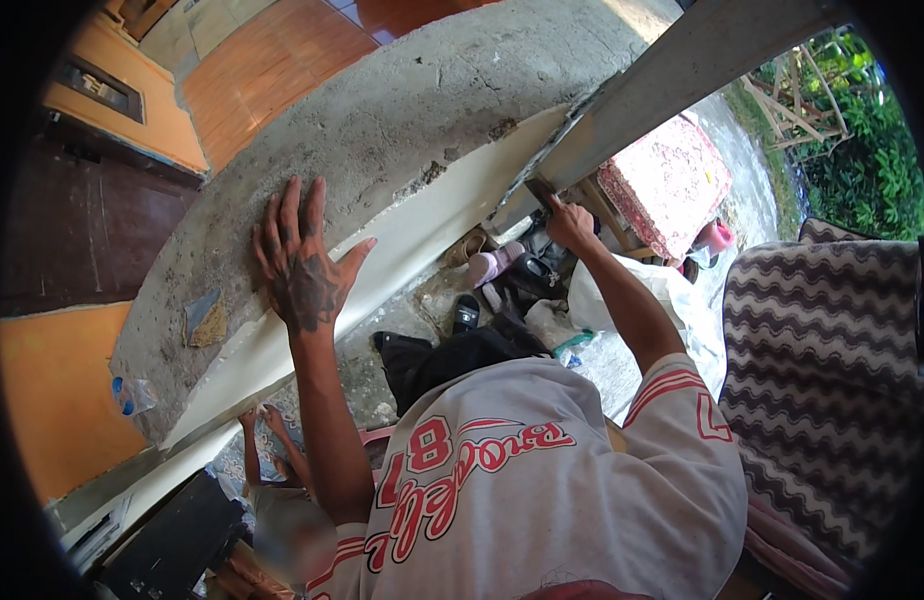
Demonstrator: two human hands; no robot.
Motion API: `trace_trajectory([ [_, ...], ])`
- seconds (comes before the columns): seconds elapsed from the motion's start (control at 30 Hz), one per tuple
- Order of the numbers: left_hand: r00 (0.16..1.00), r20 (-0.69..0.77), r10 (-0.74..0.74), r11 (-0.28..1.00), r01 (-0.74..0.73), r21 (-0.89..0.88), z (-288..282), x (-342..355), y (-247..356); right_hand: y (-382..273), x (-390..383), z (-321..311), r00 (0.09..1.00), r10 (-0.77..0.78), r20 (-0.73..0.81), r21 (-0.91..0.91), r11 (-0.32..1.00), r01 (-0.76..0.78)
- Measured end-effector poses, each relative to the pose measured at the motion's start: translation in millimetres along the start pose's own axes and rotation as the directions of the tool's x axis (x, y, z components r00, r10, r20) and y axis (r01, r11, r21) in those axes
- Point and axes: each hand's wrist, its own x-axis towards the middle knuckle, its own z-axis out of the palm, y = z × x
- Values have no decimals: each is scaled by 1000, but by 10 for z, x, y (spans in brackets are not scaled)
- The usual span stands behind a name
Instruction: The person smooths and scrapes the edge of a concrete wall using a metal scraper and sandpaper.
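My left hand [307, 260] lies palm down, fingers stretched out, on the rough grey top of a concrete half-wall [382, 120]. To the right, my right hand [570, 226] is closed round a dark, narrow flat tool [542, 190]; its exact kind is unclear. The tool's end is up against the half-wall's edge, close to the foot of a slanting grey post [662, 80]. A cream-painted side face [412, 235] drops below the rough top. Near my left forearm, a small broken flat piece [206, 318] lies on the ledge.
Shoes and slippers [492, 262] crowd the floor below the half-wall, beside a white sack [632, 290]. A pink patterned cloth [667, 185] covers something beyond my right hand. At right stands a striped blanket [822, 390]. A person [282, 500] sits at lower left.
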Motion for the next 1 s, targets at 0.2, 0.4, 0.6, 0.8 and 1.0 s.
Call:
trace_trajectory([
  [0.2,1000,3,-19,1000,19,-15,17,-46,-51,88,-173,-408,991,-88,-98,-55,995,83],
  [0.4,999,12,-39,999,39,-13,0,-35,-27,42,-864,-1404,877,-120,-466,88,980,181],
  [0.6,1000,3,-30,999,30,-19,6,-21,-10,26,-371,-686,956,-105,-275,36,992,120],
  [0.8,998,23,-51,998,52,-27,-11,-77,-5,85,-376,-757,982,-132,-137,-15,991,131],
  [1.0,998,11,-62,998,62,-31,8,-41,-43,-204,-880,-1749,874,-67,-482,147,977,157],
])
